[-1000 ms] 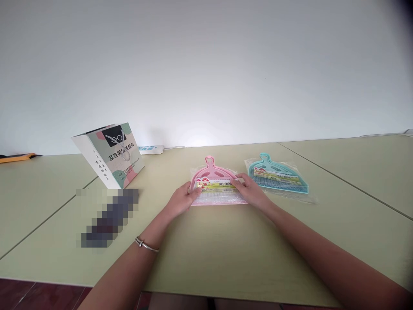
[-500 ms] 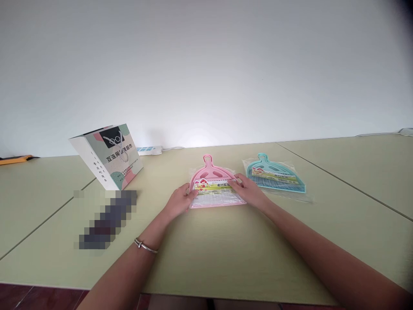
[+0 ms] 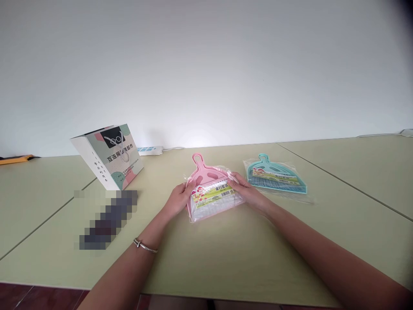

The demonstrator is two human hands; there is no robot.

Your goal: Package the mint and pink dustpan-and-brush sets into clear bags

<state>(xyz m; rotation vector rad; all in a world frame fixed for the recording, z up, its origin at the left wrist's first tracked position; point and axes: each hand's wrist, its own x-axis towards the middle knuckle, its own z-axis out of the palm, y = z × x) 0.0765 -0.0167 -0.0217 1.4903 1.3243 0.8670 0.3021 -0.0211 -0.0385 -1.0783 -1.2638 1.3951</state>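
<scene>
A pink dustpan and brush set (image 3: 211,176) in a clear plastic wrapper with a printed label is held between my two hands, its looped handle pointing away and a little left. My left hand (image 3: 179,199) grips its left edge, thumb on top. On the right edge, my right hand (image 3: 247,189) has its thumb over the label and its fingers behind. Beyond my right hand a teal dustpan and brush set (image 3: 275,174), also wrapped and labelled, lies flat on the table. The fingers under the pink set are mostly hidden.
A paper gift bag (image 3: 119,155) with rope handles stands tilted at the left. In front of it is a pixelated dark patch (image 3: 108,221). A white power strip (image 3: 150,150) lies by the wall, and an orange and black object (image 3: 16,159) is at the far left.
The pink dustpan set has turned anticlockwise, its handle swinging left and its lower left corner coming nearer me. Both hands keep hold of it. The teal set has stayed in place.
</scene>
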